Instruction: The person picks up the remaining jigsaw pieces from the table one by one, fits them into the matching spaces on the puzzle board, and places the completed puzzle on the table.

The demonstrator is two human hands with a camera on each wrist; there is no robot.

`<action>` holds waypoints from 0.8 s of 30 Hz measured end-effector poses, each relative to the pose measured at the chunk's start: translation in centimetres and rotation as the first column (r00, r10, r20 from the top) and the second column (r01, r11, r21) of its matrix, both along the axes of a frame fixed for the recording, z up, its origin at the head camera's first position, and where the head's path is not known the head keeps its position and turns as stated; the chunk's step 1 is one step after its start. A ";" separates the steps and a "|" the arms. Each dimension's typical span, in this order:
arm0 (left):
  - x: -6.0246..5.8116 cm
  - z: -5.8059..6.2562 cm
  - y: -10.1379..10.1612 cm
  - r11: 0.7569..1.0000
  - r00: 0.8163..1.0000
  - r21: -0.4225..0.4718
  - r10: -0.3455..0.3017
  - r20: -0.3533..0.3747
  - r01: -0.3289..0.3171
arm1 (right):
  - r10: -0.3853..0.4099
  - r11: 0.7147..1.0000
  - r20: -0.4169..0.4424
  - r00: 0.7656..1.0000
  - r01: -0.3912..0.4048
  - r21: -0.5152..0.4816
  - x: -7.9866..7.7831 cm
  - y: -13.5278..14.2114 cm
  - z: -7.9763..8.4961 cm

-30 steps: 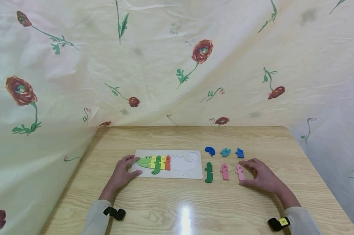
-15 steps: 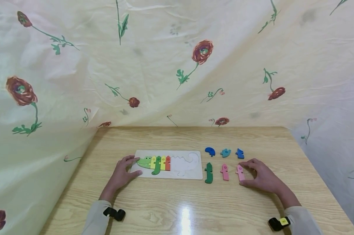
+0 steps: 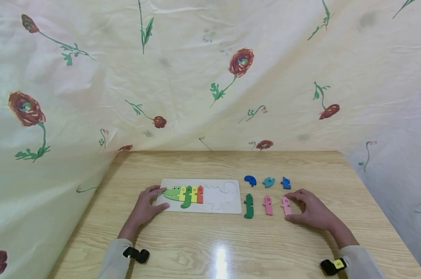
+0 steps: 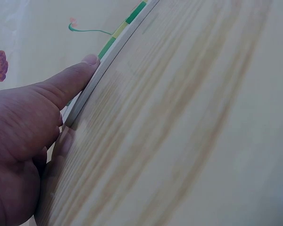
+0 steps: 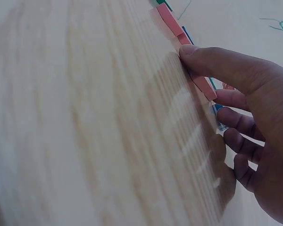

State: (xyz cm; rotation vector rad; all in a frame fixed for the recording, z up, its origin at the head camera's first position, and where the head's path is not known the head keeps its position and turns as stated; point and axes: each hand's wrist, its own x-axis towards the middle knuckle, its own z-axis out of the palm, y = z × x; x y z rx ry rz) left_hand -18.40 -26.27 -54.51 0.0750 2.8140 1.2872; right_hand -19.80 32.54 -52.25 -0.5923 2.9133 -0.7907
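Note:
A pale puzzle board (image 3: 221, 208) lies flat at the middle left of the table. Its left part holds a crocodile's green head (image 3: 171, 193) and yellow, green and red body pieces (image 3: 194, 193); the right part shows a bare outline. My left hand (image 3: 145, 205) holds the board's left end, thumb at the near side and fingers at the far corner. My right hand (image 3: 311, 208) pinches the rightmost pink puzzle piece (image 3: 286, 206) lengthwise, thumb at its near end, index finger at its far end. In the right wrist view the thumb overlaps a pink piece (image 5: 170, 20).
Between board and right hand lie a green leg piece (image 3: 249, 206) and another pink piece (image 3: 268, 205). Behind them are a dark blue piece (image 3: 250, 180), a light blue piece (image 3: 268, 182) and a blue piece (image 3: 285, 183). A flowered cloth (image 3: 182, 85) borders the table.

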 end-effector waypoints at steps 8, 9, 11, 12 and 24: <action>0.0 -0.1 0.0 1.000 1.000 0.002 0.001 0.002 -0.001 | -0.012 1.000 -0.010 1.000 0.012 -0.009 0.2 -0.2 0.2; 0.0 -0.1 0.0 1.000 1.000 0.001 0.000 0.001 0.000 | -0.015 1.000 -0.015 1.000 0.015 -0.011 0.2 -0.3 0.3; 0.0 -0.1 0.0 1.000 1.000 0.002 0.001 0.001 -0.001 | -0.027 1.000 -0.025 0.999 0.027 -0.016 0.3 -0.4 0.2; 0.0 -0.1 0.0 1.000 1.000 0.004 0.003 0.001 -0.003 | -0.033 0.999 -0.030 0.999 0.033 -0.017 0.3 -0.4 0.2; 0.0 -0.1 0.0 1.000 1.000 0.005 0.002 0.005 -0.002 | -0.059 0.997 -0.088 0.994 0.055 -0.052 0.4 -1.2 0.3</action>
